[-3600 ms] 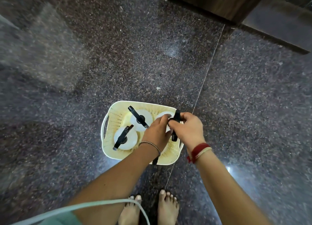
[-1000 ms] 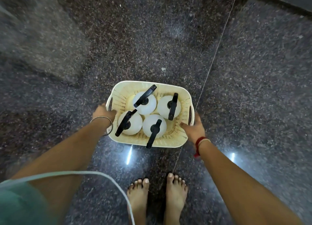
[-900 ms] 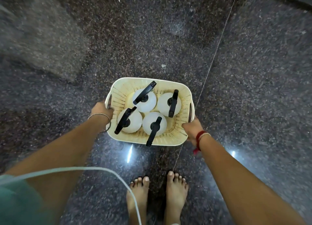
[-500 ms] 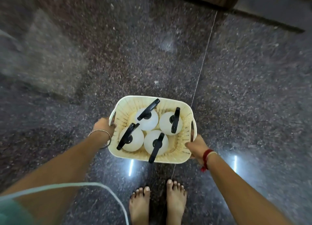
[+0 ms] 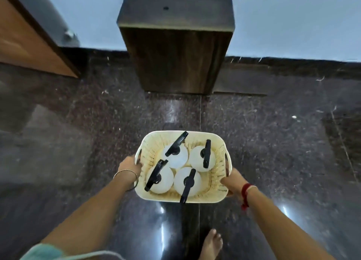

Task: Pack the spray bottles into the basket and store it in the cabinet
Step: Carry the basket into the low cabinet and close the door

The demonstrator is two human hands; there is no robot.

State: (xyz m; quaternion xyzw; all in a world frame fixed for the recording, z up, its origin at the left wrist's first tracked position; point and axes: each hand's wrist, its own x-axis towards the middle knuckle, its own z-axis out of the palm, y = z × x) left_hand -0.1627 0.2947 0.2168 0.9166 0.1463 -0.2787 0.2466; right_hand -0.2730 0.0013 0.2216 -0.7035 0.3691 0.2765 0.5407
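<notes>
We find the cream perforated plastic basket (image 5: 215, 183) held above the dark speckled granite floor (image 5: 273, 142), carried between both hands. The left hand (image 5: 129, 165) is closed on the basket's left handle slot; a thin metal bangle (image 5: 125, 171) sits at that wrist. The right hand (image 5: 232, 180) is closed on the right side wall below the right handle, with a red thread band (image 5: 246, 189) at the wrist. Inside the basket we count four white round spray bottles with black trigger heads (image 5: 176, 156), all upright, packed two by two and touching. A dark wooden cabinet (image 5: 175, 54) stands ahead against the pale wall, well apart from the basket. One bare foot (image 5: 212, 244) shows on the floor below the basket.
</notes>
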